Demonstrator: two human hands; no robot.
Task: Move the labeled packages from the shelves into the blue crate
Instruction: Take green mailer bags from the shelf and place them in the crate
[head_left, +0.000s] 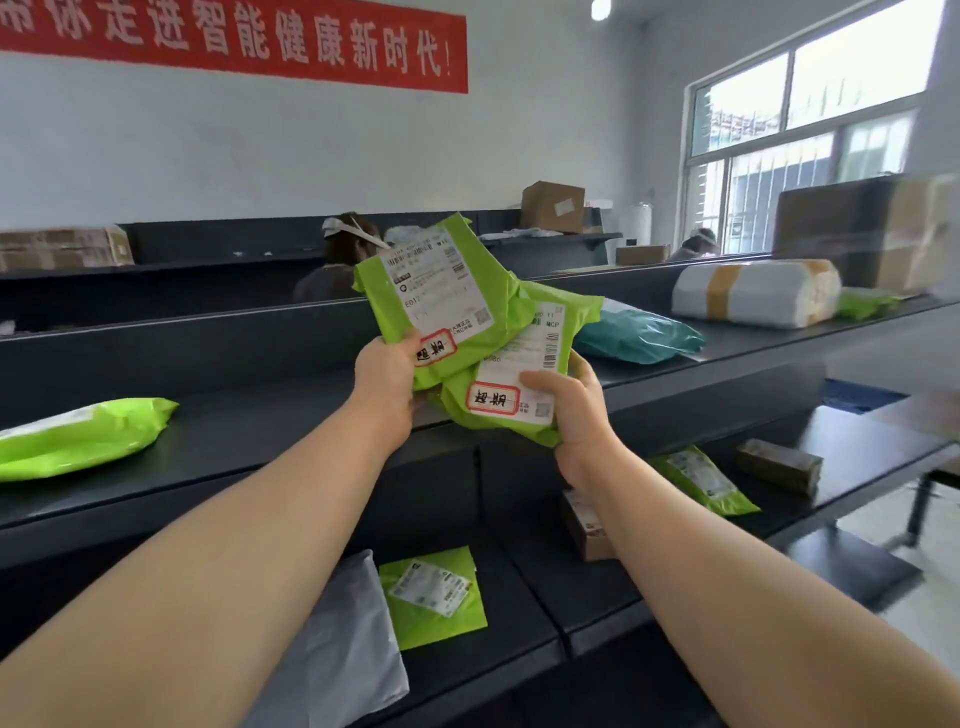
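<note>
My left hand (388, 387) grips the lower corner of a green mailer (441, 296) with a white shipping label and a red-bordered sticker, held upright above the dark shelf (249, 436). My right hand (576, 410) holds a second green mailer (524, 374) with the same kind of sticker, partly tucked behind the first. No blue crate is in view.
Another green mailer (78, 439) lies at the shelf's left, with a teal bag (636, 335) and a taped white parcel (753, 293) at right. Lower shelves hold green mailers (434, 595) (701, 480), a grey bag (353, 649) and small boxes (779, 465). Two people sit beyond the shelving.
</note>
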